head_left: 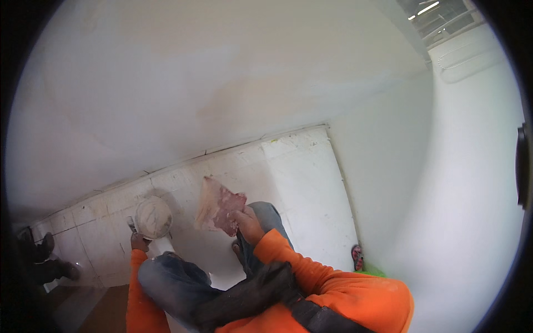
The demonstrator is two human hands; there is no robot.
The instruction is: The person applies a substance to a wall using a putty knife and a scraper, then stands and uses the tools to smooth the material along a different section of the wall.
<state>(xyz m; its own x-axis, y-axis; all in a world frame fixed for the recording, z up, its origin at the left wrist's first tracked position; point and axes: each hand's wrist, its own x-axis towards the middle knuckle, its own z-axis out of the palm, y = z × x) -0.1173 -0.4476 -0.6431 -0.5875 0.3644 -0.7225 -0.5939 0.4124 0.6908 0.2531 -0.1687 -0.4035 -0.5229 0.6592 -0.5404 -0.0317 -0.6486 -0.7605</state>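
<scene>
1. Two bare hands of one person: the left hand point(139, 243) and the right hand point(250, 226).
2. One small flat-bladed tool point(131, 224), in the left hand.
3. One round container point(154, 218), just beside the left hand.
4. One reddish flat piece point(226, 212), in the right hand.
5. One patterned shoe point(357, 257), well right of the right hand.

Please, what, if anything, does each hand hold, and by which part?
The right hand grips a flat reddish, white-smeared piece by its right edge. The left hand appears to hold a metal scraper below its blade; the handle is hidden.
</scene>
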